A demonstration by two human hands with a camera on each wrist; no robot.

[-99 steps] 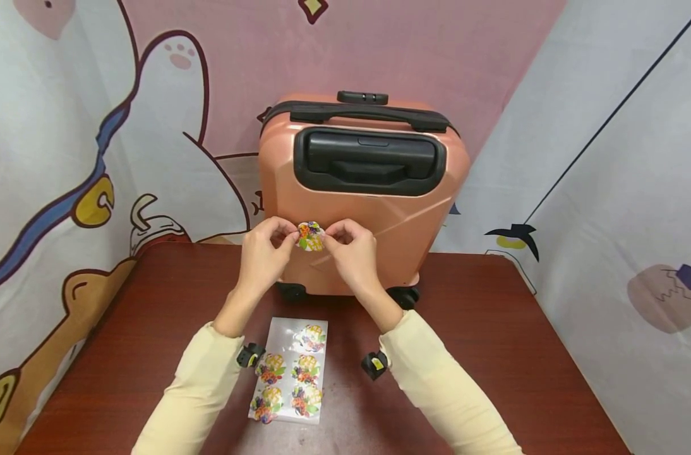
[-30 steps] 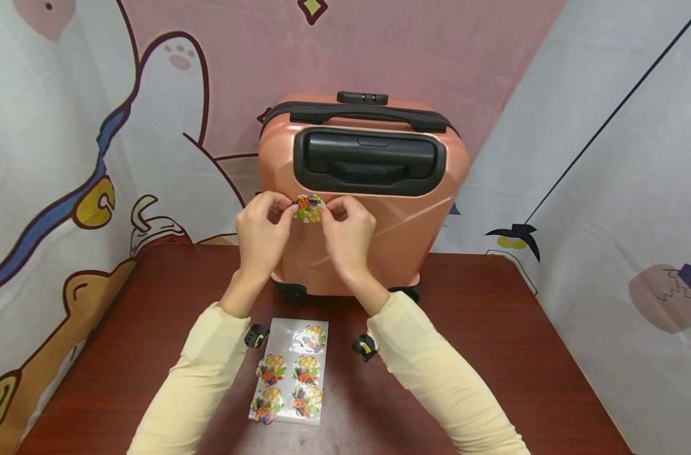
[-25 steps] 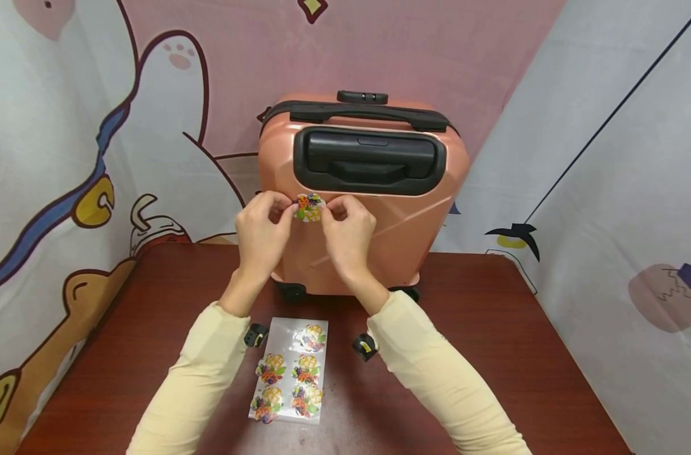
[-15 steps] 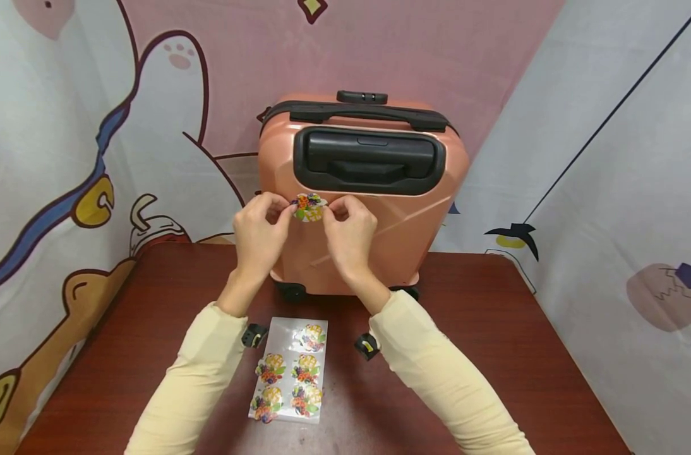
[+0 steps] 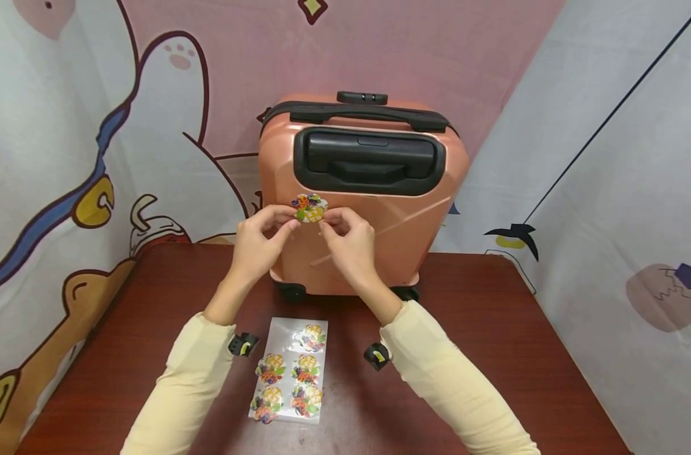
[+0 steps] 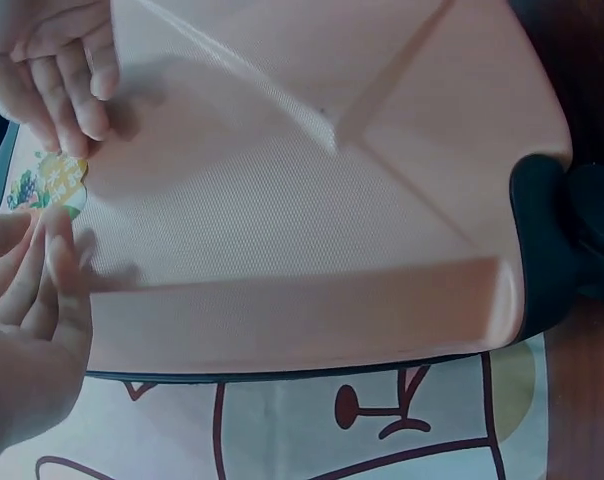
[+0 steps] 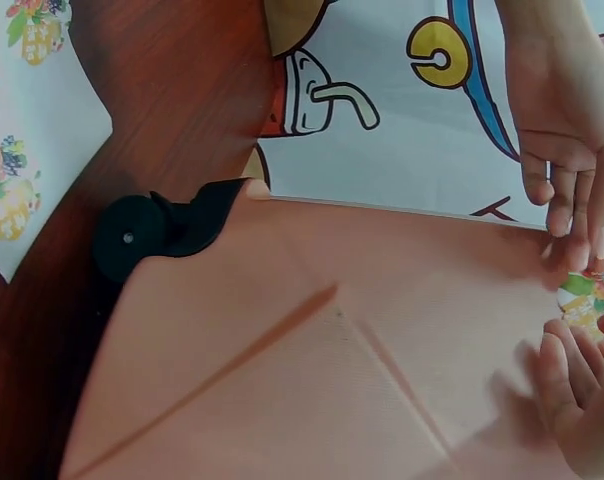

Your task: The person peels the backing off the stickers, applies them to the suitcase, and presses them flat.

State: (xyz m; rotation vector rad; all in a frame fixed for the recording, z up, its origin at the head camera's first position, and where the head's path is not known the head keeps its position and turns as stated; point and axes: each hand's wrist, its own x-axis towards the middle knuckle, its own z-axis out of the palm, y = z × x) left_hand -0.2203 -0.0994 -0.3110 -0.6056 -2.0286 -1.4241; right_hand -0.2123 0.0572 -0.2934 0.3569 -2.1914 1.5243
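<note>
A round fruit-patterned sticker lies against the front of the peach suitcase, just below the black handle recess. At the sticker's left edge is my left hand, its fingertips touching or very near the rim and the thumb lower and apart. My right hand mirrors it at the right edge, thumb tip by the sticker's lower side. In the left wrist view, loosely extended fingers flank the sticker. The right wrist view shows the sticker partly hidden between both hands.
A white sticker sheet with several fruit stickers lies on the brown table in front of the suitcase. Black wheels stand under the suitcase. A cartoon-printed cloth hangs behind and at both sides.
Both hands raised the sticker up the suitcase from its lower spot. Since half a second ago, the thumbs and fingers have loosened and dropped slightly, while the sticker stays in place.
</note>
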